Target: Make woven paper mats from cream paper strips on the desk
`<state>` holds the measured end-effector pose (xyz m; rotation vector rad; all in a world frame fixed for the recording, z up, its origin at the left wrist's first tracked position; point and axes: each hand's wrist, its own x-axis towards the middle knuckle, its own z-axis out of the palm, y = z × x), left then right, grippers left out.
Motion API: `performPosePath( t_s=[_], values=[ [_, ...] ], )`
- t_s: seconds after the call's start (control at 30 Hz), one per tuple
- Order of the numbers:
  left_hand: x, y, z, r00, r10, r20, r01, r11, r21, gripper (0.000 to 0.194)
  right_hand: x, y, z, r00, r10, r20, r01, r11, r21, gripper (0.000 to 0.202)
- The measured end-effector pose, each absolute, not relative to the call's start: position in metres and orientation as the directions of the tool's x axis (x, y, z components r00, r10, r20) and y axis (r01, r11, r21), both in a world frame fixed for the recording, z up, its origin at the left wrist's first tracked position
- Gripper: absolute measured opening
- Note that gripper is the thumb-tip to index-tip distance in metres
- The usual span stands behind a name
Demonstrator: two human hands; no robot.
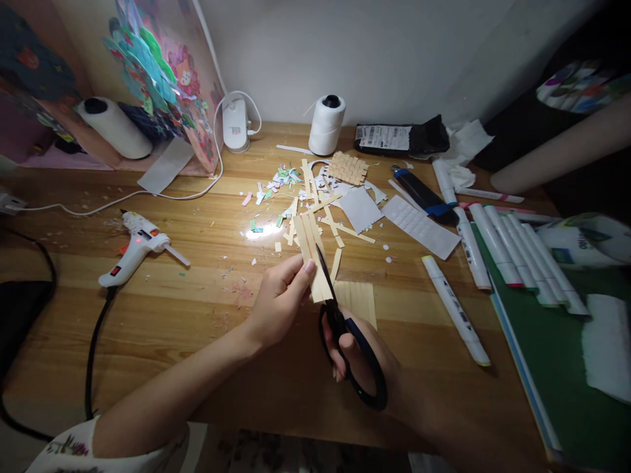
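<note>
My left hand [280, 299] pinches a pale yellow paper strip [310, 253] marked with reddish lines along its length. Its thumb lies on the front of the strip. My right hand [357, 351] has its fingers through the loops of black-handled scissors [340, 322]. The blades run up along the strip's right side, close against it. Behind the right hand a pale ribbed square [359, 301] lies on the table, partly covered. Just beyond the strip are cut yellow strips [328, 210], small coloured scraps and a woven tan square [348, 168].
A hot glue gun [135, 246] with a black cord rests at left. White thread spools [327, 125], a black package [401, 136] and a box cutter [424, 194] stand or lie toward the wall. Several markers [527, 256] lie at right on a green mat [557, 368].
</note>
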<state>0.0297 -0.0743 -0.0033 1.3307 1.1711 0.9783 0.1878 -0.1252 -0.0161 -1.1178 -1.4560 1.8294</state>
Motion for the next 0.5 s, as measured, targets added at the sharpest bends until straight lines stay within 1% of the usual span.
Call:
performPosePath(
  t_s=[0.1,0.17,0.3,0.43,0.5],
  values=[
    [0.03,-0.073,-0.006,0.178,0.98,-0.085,0.08,0.071,0.994,0.034,0.188,-0.125,-0.015,-0.507,0.814,-0.282,0.076,-0.284,-0.956,0.058],
    [0.029,-0.071,-0.008,0.136,0.988,-0.078,0.079,0.068,0.995,0.032,0.189,-0.126,-0.014,-0.518,0.797,-0.311,0.093,-0.309,-0.947,0.058],
    [0.026,-0.068,-0.009,0.051,0.998,-0.033,0.148,0.025,0.989,0.034,0.19,-0.126,-0.01,-0.56,0.761,-0.329,0.12,-0.319,-0.94,0.058],
    [0.026,-0.069,-0.006,0.092,0.996,0.002,0.261,-0.026,0.965,0.036,0.191,-0.12,0.003,-0.573,0.761,-0.304,0.172,-0.251,-0.953,0.059],
    [0.027,-0.071,-0.005,0.12,0.993,0.02,0.278,-0.053,0.959,0.037,0.192,-0.118,0.006,-0.576,0.764,-0.291,0.182,-0.226,-0.957,0.059]
  ],
)
